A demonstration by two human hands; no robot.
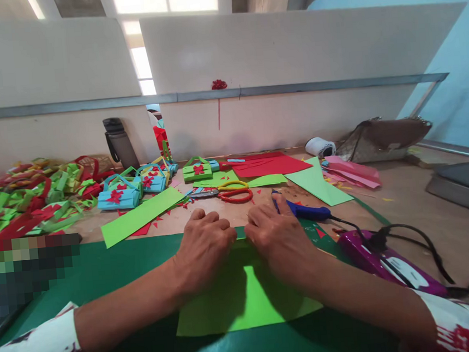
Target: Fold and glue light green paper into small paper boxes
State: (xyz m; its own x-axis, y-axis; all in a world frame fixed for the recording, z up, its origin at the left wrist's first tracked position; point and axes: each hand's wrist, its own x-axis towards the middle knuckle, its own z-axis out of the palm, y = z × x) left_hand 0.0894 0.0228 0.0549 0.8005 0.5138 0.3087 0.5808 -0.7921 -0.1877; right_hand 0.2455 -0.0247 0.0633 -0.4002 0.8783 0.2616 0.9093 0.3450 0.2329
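Note:
A light green paper sheet (pixel 253 297) lies on the dark green mat (pixel 131 267) in front of me. Both hands are at its far edge, close together, with curled fingers. My left hand (pixel 205 244) grips the edge left of the middle, and my right hand (pixel 278 235) grips it just to the right. A narrow strip of the edge shows between them, and it looks raised or folded. The fingertips are mostly hidden behind the knuckles. Shadows of the hands fall across the sheet.
Scissors (pixel 236 192) and a blue glue gun (pixel 314 212) lie beyond my hands. A purple power strip (pixel 390 263) with black cords is at right. Small paper bags (pixel 119 197), a bottle (pixel 120 145) and piled paper pieces (pixel 55 186) stand at left. Red sheets (pixel 270 164) lie farther back.

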